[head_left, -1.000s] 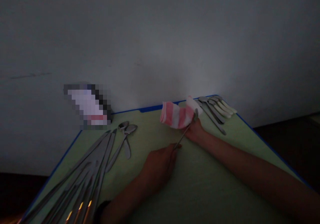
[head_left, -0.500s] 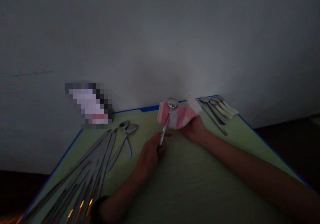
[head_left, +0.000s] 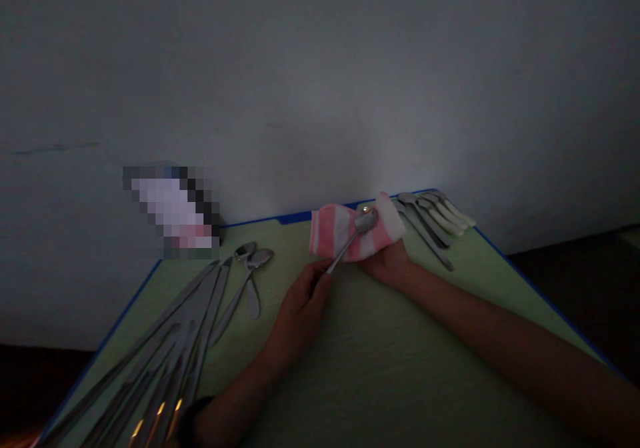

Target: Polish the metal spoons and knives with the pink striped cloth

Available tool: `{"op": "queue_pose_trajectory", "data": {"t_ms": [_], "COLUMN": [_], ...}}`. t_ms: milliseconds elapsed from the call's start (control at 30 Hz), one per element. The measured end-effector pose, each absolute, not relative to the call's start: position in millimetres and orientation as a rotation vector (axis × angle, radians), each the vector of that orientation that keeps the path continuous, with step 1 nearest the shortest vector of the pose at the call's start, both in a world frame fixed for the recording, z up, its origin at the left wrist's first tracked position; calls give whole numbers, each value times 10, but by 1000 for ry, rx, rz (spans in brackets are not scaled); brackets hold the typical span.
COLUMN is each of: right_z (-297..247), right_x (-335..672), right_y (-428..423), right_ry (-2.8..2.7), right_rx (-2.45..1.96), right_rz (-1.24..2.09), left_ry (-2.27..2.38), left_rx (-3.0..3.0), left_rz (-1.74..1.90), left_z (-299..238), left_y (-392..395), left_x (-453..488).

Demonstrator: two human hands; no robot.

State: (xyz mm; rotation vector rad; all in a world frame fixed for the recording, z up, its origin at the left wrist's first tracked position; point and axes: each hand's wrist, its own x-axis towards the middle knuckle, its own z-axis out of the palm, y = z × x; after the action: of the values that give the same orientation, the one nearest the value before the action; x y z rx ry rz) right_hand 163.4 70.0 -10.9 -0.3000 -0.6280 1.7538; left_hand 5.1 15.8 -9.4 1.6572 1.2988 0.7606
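My left hand is closed on the handle of a metal spoon, whose bowl rests against a pink-and-white striped cloth. My right hand grips that cloth from below, near the far edge of the green table. The two hands are close together, the spoon bridging them.
Several long metal utensils lie fanned at the left front. Two spoons lie beside them. A group of spoons and white-handled cutlery sits at the far right corner. A blurred-out object stands at the far left by the wall.
The spoon was turned in my left hand, its bowl swinging from the cloth's right side over the top and down onto the cloth's middle. My left hand moved left and forward.
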Motion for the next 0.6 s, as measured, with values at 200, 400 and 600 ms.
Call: {"op": "queue_pose_trajectory", "data": {"t_ms": [200, 400, 600], "right_z": [-77, -165, -329], "right_x": [1643, 1641, 1640], "right_y": [692, 725, 743], "right_ry": [-618, -465, -470], "right_rx": [-376, -462, -578], "right_rz": [1684, 1682, 1661], "left_ry": [1333, 1331, 1238], "left_rx": [1736, 1962, 2094], "left_rz": [642, 579, 463], "left_z": [-30, -54, -116], "left_y": [123, 56, 7], "left_x": [62, 99, 89]}}
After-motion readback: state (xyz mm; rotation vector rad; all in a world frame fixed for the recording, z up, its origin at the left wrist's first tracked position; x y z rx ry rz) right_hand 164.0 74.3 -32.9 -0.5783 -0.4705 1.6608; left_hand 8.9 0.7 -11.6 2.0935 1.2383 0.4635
